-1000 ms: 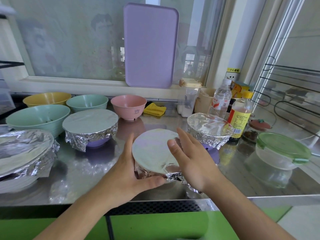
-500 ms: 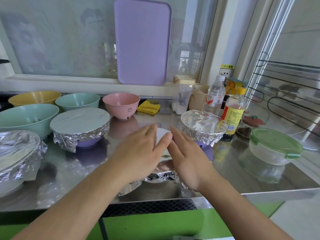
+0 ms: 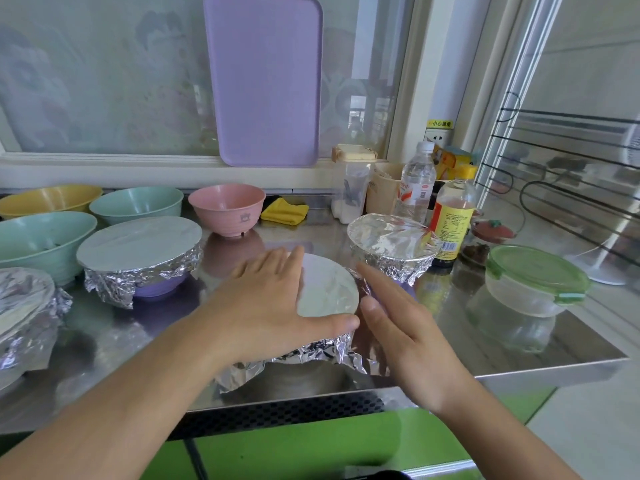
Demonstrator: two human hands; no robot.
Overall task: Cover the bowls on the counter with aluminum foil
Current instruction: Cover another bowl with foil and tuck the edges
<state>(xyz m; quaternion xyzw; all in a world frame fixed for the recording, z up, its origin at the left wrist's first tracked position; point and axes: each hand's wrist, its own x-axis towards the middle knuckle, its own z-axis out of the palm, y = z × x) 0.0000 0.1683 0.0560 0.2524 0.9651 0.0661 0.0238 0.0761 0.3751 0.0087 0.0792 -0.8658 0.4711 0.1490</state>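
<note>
The step in hand looks like the sealing of one bowl: a foil-covered bowl (image 3: 327, 292) sits at the lower centre of the frame, near the front edge of the steel bench (image 3: 502, 344), and the foil over its mouth is already flat and smooth. The skirt of foil along its near side is loose and crumpled, flaring out onto the bench at the lower left of the bowl rather than hugging the wall.

The left hand (image 3: 266, 306) lies palm down across the left part of the foil top, fingers straight and close together, pointing toward the upper right, thumb stretched along the near rim. It presses rather than grips. The right hand (image 3: 398, 323) stands on edge against the bowl's right side, fingers straight and together, flat against the foil there; nothing is pinched in it.

To my eye the next move calls for crimping that loose skirt down and under the rim, working round the near side while the other hand steadies the top. The foil is thin, so a hard press on the middle could dent or tear it.

Three more foil-covered bowls stand at the left edge, centre left and centre right. Four bowls in the left half are open: a yellow bowl (image 3: 48, 199), two green ones and a pink bowl (image 3: 227, 207).
</note>
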